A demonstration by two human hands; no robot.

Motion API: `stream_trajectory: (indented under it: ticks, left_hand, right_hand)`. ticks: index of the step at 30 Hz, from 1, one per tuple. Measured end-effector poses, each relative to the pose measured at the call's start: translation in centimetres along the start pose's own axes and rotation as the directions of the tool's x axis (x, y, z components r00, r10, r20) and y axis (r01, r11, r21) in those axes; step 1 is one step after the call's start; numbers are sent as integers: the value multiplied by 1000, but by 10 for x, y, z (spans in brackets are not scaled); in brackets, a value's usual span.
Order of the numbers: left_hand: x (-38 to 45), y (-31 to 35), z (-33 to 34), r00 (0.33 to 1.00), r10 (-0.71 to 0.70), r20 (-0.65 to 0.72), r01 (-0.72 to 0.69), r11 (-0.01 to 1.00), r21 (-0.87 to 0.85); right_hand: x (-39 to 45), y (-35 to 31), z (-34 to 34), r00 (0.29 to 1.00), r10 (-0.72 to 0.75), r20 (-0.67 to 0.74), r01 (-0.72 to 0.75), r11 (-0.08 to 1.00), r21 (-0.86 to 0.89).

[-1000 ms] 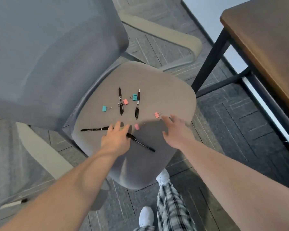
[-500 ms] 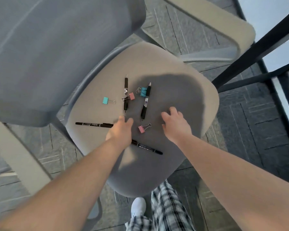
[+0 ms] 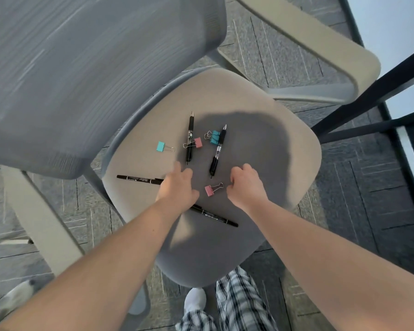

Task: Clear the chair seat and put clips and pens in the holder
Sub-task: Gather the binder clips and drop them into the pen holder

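Both hands are hovering low over the grey padded chair seat [image 3: 261, 111]: left hand [image 3: 177, 187] covering a long black marker [image 3: 139, 180], right hand [image 3: 245, 185] curling beside a pink binder clip [image 3: 209, 190].

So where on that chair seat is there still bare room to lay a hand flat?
The chair seat is bare on its right side, beyond the teal clip and its pen, and along the front edge below the marker. The middle is crowded.
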State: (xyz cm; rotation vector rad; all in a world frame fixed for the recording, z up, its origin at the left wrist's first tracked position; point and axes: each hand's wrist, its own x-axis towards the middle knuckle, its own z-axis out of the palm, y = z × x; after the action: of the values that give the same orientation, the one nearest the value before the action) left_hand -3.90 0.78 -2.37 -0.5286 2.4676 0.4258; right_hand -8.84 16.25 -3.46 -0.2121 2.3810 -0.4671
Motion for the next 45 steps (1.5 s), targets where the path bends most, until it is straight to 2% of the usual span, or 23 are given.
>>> stream_trajectory:
  ticks: [4, 7, 12, 15, 20, 26, 29, 34, 38, 42, 45]
  left_hand:
    - [5, -6, -13, 990, -128, -67, 120, 987, -108]
    - [12, -17, -23, 978, -185, -95, 177, 980, -87]
    - [26, -31, -25, 968, -185, -169, 186, 983, -11]
    - [35, -38, -22, 966, -113, -231, 123, 992, 29]
    - [46, -38, -18, 985, -76, -158, 82, 996, 30]
    - [58, -34, -16, 990, -126, -68, 134, 983, 126]
    - [63, -32, -19, 984, -161, -70, 164, 986, 43]
    - [68, -34, -21, 986, -143, -88, 140, 989, -39]
    - [68, -30, -23, 982, -115, -153, 91, 984, -155]
    - [71, -24, -28, 970, 30, -243, -55, 994, -98]
    - [75, -11, -36, 983, 97, -153, -108, 992, -65]
  right_hand:
    - [1, -17, -6, 1000, 11, 11, -11, 999, 44]
    - [1, -26, -3, 999, -33, 18, 32, 998, 55]
    - [3, -31, 10, 984, -160, 79, 166, 983, -77]
    - [5, -30, 17, 974, -203, 100, 217, 965, -149]
    - [9, -21, 23, 958, -245, 152, 274, 938, -210]
    - [16, -19, 22, 962, -214, 171, 247, 946, -208]
    - [15, -20, 22, 964, -197, 178, 236, 944, -232]
    - [13, -23, 14, 971, -200, 134, 222, 959, -178]
    - [17, -23, -1, 982, -189, 24, 190, 977, -100]
    - [31, -28, -22, 984, -155, -87, 156, 988, 15]
    - [46, -34, -32, 986, -126, -108, 133, 989, 65]
